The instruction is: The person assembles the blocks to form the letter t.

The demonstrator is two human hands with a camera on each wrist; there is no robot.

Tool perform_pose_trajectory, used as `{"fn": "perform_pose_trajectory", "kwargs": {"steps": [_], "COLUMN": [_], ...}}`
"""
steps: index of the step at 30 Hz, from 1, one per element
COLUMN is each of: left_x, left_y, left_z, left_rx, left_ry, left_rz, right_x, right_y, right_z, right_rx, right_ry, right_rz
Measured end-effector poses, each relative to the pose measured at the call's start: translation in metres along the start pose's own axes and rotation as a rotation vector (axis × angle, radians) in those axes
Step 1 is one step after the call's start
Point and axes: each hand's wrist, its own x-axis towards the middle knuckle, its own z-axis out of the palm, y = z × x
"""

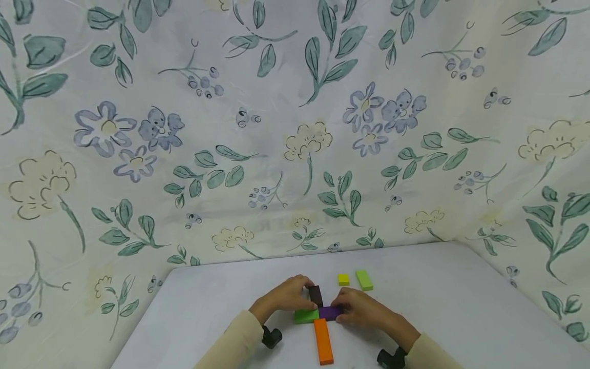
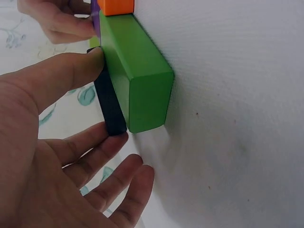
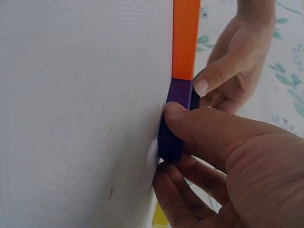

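Observation:
My left hand (image 1: 291,293) pinches a black block (image 1: 315,295) between thumb and fingers. In the left wrist view the black block (image 2: 110,104) lies along the side of a green block (image 2: 151,102), the thumb at one end and fingertips at the other. With thumb and fingers, my right hand (image 1: 361,308) grips a purple block (image 1: 329,313), whose inner end meets the green block (image 1: 306,316). An orange block (image 1: 323,342) extends from that junction toward me. The right wrist view shows the thumb on the purple block (image 3: 179,90), just below the orange block (image 3: 185,40).
Beyond the right hand, a small yellow block (image 1: 343,279) and a light green block (image 1: 364,280) lie on the white table (image 1: 207,297). Behind the table hangs a flower-patterned cloth (image 1: 276,102). A black wrist device (image 1: 272,337) sits by each sleeve.

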Motion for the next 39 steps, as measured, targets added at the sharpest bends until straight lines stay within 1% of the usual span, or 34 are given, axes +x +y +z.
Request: {"fn": "perform_pose_trajectory", "kwargs": {"steps": [3, 7, 11, 14, 18, 25, 29, 33, 35, 39], "left_x": [0.001, 0.0, -0.003, -0.004, -0.004, -0.004, -0.004, -0.006, -0.007, -0.012], "left_y": [-0.002, -0.001, 0.0, 0.0, -0.001, 0.0, 0.0, 0.003, 0.004, 0.008], "left_z": [0.0, -0.002, -0.003, -0.002, -0.002, -0.005, -0.004, -0.002, -0.001, 0.002], "left_rx": [0.003, 0.01, -0.005, 0.0, 0.03, 0.061, 0.072, 0.104, 0.129, 0.171], "left_ry": [-0.011, -0.027, -0.04, -0.048, -0.051, -0.055, -0.056, -0.038, -0.018, 0.034], "left_rz": [0.004, 0.013, 0.007, 0.002, 0.01, 0.041, 0.04, 0.033, 0.037, 0.071], "right_x": [0.0, -0.001, 0.0, -0.001, -0.001, -0.001, -0.001, -0.001, 0.0, -0.001], "right_y": [-0.001, -0.002, 0.0, 0.002, 0.002, 0.0, -0.002, -0.002, -0.002, -0.003], "right_z": [-0.001, -0.002, 0.001, 0.002, 0.002, -0.001, -0.001, -0.002, -0.002, -0.002], "right_rx": [0.003, 0.006, 0.014, 0.018, 0.009, 0.005, 0.004, 0.008, 0.009, 0.01], "right_ry": [-0.005, -0.008, -0.011, -0.018, -0.018, -0.012, -0.01, -0.007, -0.008, -0.012], "right_rz": [0.002, 0.009, 0.006, 0.007, 0.008, 0.01, 0.011, 0.009, 0.008, 0.016]}}
